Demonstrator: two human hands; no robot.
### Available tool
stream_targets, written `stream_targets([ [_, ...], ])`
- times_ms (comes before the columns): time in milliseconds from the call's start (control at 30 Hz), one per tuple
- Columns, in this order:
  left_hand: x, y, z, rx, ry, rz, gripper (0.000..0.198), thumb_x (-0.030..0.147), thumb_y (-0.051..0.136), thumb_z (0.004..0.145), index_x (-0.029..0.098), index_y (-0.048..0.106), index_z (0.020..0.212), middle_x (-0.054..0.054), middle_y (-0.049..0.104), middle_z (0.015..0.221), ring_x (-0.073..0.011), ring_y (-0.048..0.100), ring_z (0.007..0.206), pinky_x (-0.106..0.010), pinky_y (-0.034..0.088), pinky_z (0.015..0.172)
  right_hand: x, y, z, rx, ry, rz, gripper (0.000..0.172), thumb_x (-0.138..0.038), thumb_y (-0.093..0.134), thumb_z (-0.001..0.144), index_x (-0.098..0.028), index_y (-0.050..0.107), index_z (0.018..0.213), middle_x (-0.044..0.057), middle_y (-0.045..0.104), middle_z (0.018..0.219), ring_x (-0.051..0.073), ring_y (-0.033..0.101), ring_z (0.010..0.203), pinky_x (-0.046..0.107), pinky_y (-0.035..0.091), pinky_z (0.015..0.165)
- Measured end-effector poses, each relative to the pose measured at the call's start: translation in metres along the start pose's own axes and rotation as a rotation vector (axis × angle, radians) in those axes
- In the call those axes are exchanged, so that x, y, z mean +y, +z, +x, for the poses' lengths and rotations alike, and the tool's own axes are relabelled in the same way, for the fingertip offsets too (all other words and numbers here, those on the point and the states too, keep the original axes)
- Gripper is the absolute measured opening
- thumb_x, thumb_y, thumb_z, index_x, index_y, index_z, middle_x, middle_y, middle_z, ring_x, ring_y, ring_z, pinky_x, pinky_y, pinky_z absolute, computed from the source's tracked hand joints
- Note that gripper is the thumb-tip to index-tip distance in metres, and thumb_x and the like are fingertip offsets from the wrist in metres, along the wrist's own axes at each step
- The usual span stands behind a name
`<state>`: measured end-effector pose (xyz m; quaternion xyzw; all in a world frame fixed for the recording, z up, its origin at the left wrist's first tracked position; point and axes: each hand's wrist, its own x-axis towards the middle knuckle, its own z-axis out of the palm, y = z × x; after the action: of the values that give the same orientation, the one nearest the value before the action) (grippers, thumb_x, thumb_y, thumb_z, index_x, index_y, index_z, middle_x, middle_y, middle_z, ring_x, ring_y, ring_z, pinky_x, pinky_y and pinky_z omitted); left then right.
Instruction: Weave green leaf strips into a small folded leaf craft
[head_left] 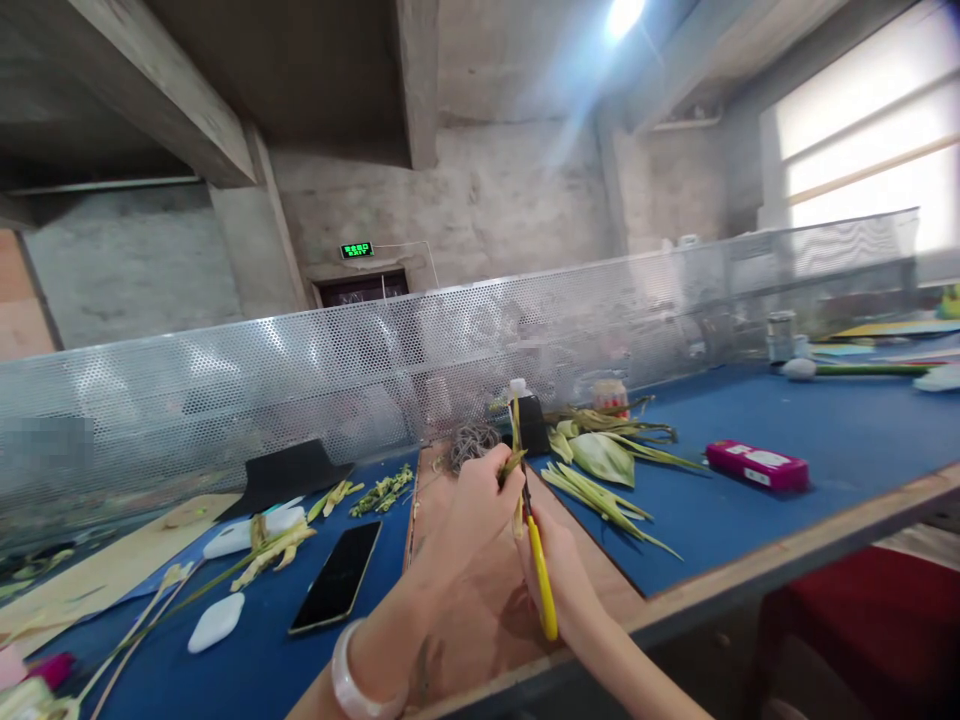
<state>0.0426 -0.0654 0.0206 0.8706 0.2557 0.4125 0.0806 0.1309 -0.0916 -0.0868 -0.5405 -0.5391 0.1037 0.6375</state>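
Observation:
In the middle of the head view, my left hand (480, 505) pinches a greenish-brown plant strip (516, 462), with one narrow piece standing up above the fingers. My right hand (561, 560) is closed around yellow-handled scissors (542, 585). Their dark blades point up and away, right beside the strip. Whether the blades touch it I cannot tell. Both hands are over a brown wooden board (480, 630). Behind them lies a tangle of grey cord (474, 445). To the right are pale green leaf strips (600, 500) and a broad leaf (602, 458).
A phone (337, 578) and a white rounded piece (216, 622) lie on the blue table mat (262, 660) at left. A magenta box (757, 466) lies at right. A perforated metal screen (360, 370) runs along the back. Below right is a red seat (862, 630).

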Motion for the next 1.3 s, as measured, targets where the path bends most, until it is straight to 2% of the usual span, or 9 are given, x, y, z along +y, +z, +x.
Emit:
stream_targets([
  [267,-0.0029,0.0057,-0.0023,-0.015,-0.020,-0.028,0.021,0.021,0.041,0.082,0.018,0.039,0.062,0.006,0.041,0.052,-0.0077,0.034,0.049,-0.021,0.022,0.047,-0.0002,0.0002,-0.0022,0.002,0.053,0.077,0.024,-0.029,0.042,0.081,-0.016,0.058,0.092,0.008,0.068,0.077,0.021,0.063,0.069,0.026,0.046,0.059],
  [467,-0.0032,0.0044,-0.0024,-0.018,0.004,-0.063,0.021,0.020,0.040,0.083,0.017,0.040,0.062,0.006,0.041,0.054,-0.0076,0.034,0.051,-0.021,0.023,0.049,-0.0040,-0.0054,-0.0005,-0.002,0.003,0.034,0.017,-0.028,0.045,0.077,-0.016,0.058,0.078,0.009,0.068,0.072,0.024,0.064,0.075,0.028,0.048,0.064],
  [633,-0.0020,0.0037,-0.0016,-0.046,0.021,-0.062,0.021,0.020,0.040,0.082,0.017,0.037,0.061,0.006,0.039,0.052,-0.0075,0.033,0.050,-0.021,0.021,0.048,0.0000,-0.0038,0.0011,0.003,-0.017,0.099,0.018,-0.028,0.043,0.080,-0.017,0.057,0.082,0.009,0.069,0.076,0.022,0.064,0.071,0.030,0.049,0.066],
  [767,-0.0032,0.0025,-0.0008,-0.047,0.027,-0.060,0.022,0.019,0.039,0.082,0.017,0.036,0.060,0.006,0.038,0.052,-0.0075,0.033,0.050,-0.021,0.021,0.048,0.0026,-0.0012,0.0012,0.022,-0.029,0.083,0.018,-0.027,0.043,0.079,-0.017,0.058,0.081,0.010,0.069,0.075,0.024,0.065,0.075,0.031,0.050,0.067],
  [933,-0.0023,0.0011,-0.0012,-0.082,0.032,-0.063,0.021,0.020,0.039,0.082,0.017,0.039,0.062,0.006,0.039,0.053,-0.0077,0.033,0.051,-0.021,0.022,0.048,0.0020,-0.0014,0.0017,0.012,0.003,0.125,0.017,-0.026,0.043,0.079,-0.018,0.058,0.079,0.007,0.067,0.069,0.023,0.065,0.075,0.028,0.049,0.061],
  [1100,-0.0002,0.0003,-0.0005,-0.105,0.048,-0.092,0.020,0.020,0.039,0.082,0.017,0.040,0.062,0.005,0.039,0.054,-0.0077,0.033,0.052,-0.021,0.023,0.049,0.0053,-0.0004,0.0013,0.010,0.044,0.155,0.017,-0.027,0.043,0.080,-0.018,0.057,0.084,0.006,0.066,0.071,0.020,0.063,0.065,0.025,0.046,0.052],
  [1300,-0.0039,-0.0015,0.0012,-0.117,0.076,-0.089,0.024,0.022,0.040,0.083,0.017,0.035,0.060,0.005,0.037,0.054,-0.0078,0.032,0.052,-0.021,0.022,0.049,-0.0005,0.0002,0.0000,0.015,0.074,0.145,0.019,-0.032,0.044,0.080,-0.017,0.055,0.080,0.004,0.061,0.067,0.016,0.057,0.053,0.023,0.042,0.046],
])
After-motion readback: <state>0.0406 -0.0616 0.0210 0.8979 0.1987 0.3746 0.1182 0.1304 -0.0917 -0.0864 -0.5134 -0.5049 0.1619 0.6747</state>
